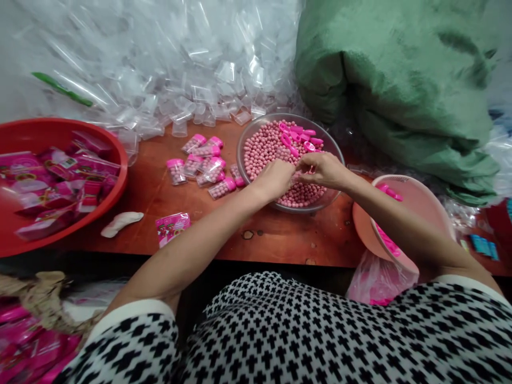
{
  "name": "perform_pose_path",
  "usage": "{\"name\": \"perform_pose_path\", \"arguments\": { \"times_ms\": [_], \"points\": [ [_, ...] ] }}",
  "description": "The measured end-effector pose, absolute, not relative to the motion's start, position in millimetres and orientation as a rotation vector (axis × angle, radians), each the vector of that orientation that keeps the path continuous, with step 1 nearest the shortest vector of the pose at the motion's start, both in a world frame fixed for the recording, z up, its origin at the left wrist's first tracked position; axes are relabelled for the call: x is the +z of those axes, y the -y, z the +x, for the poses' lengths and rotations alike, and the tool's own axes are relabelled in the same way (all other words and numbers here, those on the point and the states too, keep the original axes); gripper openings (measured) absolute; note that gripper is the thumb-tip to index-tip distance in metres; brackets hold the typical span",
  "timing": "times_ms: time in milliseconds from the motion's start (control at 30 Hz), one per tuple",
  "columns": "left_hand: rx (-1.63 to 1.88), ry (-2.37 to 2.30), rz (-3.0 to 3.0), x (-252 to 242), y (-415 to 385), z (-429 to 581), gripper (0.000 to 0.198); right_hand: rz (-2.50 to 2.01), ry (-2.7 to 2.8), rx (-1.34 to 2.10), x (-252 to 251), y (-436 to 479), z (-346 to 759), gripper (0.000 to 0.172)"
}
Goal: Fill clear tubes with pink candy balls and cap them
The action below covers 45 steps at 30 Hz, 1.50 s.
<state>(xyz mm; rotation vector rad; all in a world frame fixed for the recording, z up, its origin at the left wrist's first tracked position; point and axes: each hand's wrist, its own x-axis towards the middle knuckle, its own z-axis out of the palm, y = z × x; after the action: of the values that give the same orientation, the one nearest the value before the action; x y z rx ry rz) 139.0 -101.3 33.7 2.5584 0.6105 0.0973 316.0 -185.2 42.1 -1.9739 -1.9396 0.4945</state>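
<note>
Well, the left hand (274,178) and right hand (323,169) meet at the centre of the view, above a round bowl (238,154) on a reddish-brown bench (280,240). Their fingers (289,170) are pinched closed, nearly touching from either side, but what they grip, if anything, cannot be told. The bowl holds a large heap of pink beads (266,152) and, at its 1 o'clock side, some bright pink plastic pieces (298,136). Judging by how things lie, part of the batch is done: filled, pink-capped tubes (212,165) lie at the bowl's 8 o'clock, while many beads remain loose and a great pile of empty clear tubes (160,80) rises at 11 o'clock. At 9 o'clock, a red basin (120,160) holds pink packets (60,181). At 3 o'clock, a tilted pale pink basin (424,197) holds more pink pieces (388,192).
</note>
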Motion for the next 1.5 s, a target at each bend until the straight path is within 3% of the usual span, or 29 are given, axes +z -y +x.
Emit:
{"name": "perform_pose_path", "arguments": {
  "times_ms": [100,167,267,433,533,667,833,1000,1233,1500],
  "points": [
    [0.406,-0.557,2.212,20,86,145,0.006,-1.737,1.522,0.669,39,187,319,0.048],
    [0.495,-0.51,1.95,13,80,147,0.008,-1.612,1.299,0.867,35,187,317,0.056],
    [0.506,-0.442,1.773,12,75,146,0.013,-1.57,1.242,0.955,36,186,318,0.047],
    [0.704,-0.566,1.813,12,62,132,0.023,-2.209,1.865,0.394,51,186,335,0.017],
    [0.736,-0.676,1.812,4,56,123,0.02,-2.596,2.254,0.117,45,179,327,0.025],
    [0.767,-0.746,1.886,2,60,119,0.019,-2.512,2.32,0.18,22,157,307,0.028],
    [0.734,-0.752,2.007,11,66,117,0.022,-2.227,1.752,0.498,16,151,323,0.013],
    [0.678,-0.542,1.9,11,73,132,0.029,-1.649,1.261,1.011,28,167,326,0.04],
    [0.521,-0.373,1.383,4,80,136,0.036,-1.584,1.388,0.905,40,179,316,0.064],
    [0.549,-0.363,1.554,2,77,135,0.035,-1.687,1.88,0.707,69,186,323,0.025]
  ]
}}
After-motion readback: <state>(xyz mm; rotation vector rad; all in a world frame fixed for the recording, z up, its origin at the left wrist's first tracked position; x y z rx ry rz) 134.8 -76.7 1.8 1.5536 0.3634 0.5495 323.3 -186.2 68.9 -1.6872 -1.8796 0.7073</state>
